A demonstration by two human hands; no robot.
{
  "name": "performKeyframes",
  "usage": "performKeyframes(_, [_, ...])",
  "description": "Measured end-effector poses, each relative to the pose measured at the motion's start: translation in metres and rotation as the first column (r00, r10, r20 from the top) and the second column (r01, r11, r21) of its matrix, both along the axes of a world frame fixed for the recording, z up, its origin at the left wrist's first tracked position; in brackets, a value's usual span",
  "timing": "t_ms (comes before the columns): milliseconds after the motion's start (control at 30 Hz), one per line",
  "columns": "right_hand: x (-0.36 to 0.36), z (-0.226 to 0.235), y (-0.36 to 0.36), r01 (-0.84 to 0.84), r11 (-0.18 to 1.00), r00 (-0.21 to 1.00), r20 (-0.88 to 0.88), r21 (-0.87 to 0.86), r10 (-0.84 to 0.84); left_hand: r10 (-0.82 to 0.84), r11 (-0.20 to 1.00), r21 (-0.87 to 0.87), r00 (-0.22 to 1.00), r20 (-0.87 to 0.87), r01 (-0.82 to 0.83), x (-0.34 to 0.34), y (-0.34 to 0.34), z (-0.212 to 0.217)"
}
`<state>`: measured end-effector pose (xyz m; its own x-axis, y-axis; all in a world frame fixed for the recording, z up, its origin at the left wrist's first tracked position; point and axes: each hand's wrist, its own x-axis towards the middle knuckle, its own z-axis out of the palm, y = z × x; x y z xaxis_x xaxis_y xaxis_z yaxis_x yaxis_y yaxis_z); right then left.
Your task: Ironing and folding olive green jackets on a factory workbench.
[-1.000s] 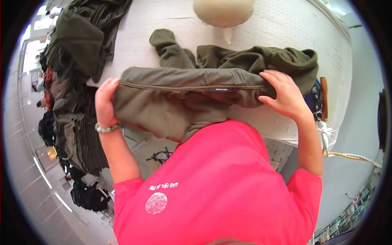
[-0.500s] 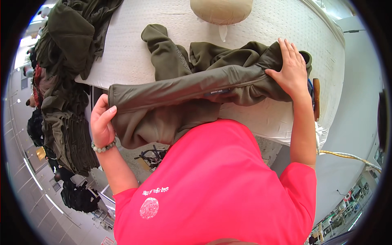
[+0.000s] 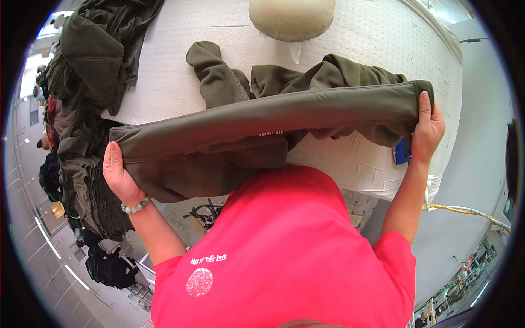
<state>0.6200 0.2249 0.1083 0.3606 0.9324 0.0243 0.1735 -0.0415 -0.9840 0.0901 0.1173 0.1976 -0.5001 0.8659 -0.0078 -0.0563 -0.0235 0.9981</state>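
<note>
Head view: where's the olive jacket [image 3: 205, 174]?

Held up before the person's torso, over the near edge of the pale padded counter [image 3: 175, 61].

State of the fingers?

Left hand [image 3: 121, 179]: closed in a pinch on the left corner of a long smooth band [image 3: 273, 108], maybe the collar; thumb in front, other fingers mostly hidden. Right hand [image 3: 429, 132]: likewise closed on the band's right corner, thumb in front, rest behind.

Why grip the two ends?

Best guess: tension from the corners holds the band straight and flat; it looks taut, few creases. Loose cloth hangs below, and a sleeve [image 3: 210, 75] lies on the counter beyond, so the counter probably takes some weight.

Anything nearby?

Tan cushion [image 3: 292, 19] farther back, apart from the jacket. Olive garment pile [image 3: 90, 60] spilling over the counter's left side, likely there to leave working room. Blue item [image 3: 403, 151] beside the right wrist, partly covered; can't tell what.
</note>
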Motion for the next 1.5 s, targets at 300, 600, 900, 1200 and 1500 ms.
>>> performKeyframes(300, [-0.008,-0.033,-0.017,0.113,0.989,0.961,0.24,0.098,-0.133,0.033,0.996,0.084,0.98,-0.195,-0.017,-0.031,-0.015,-0.029])
performKeyframes(600, [-0.01,-0.046,-0.009,0.176,0.974,0.933,0.291,0.145,-0.212,0.207,0.973,0.184,0.876,-0.435,-0.139,-0.014,-0.024,-0.032])
performKeyframes(900, [0.01,-0.068,-0.015,0.25,0.956,0.955,0.122,0.156,-0.27,0.483,0.802,0.573,0.383,-0.788,0.168,-0.011,-0.006,-0.025])
performKeyframes(1200, [-0.04,-0.019,-0.023,0.318,0.924,0.898,0.246,0.212,-0.365,0.499,0.829,0.468,0.029,-0.866,-0.306,-0.054,0.043,0.007])
performKeyframes(1500, [-0.131,0.059,-0.014,-0.831,0.408,0.541,0.379,0.377,0.751,0.643,0.745,-0.114,0.754,-0.135,-0.657,-0.114,-0.005,-0.092])
